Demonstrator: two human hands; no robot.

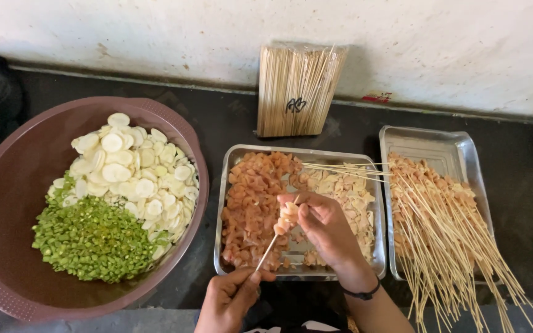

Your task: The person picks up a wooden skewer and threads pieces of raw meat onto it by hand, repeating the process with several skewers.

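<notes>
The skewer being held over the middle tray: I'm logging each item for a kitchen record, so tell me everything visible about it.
The skewer is a thin, pale stick, bamboo by its look, slanting up from lower left to upper right. The left hand pinches its lower end; the right hand closes round the upper end, where a few pale meat pieces are threaded on. It hangs above the middle steel tray, apparently not touching it.

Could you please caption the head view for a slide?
Left hand holds a skewer while right hand threads meat pieces above a steel tray.
</notes>
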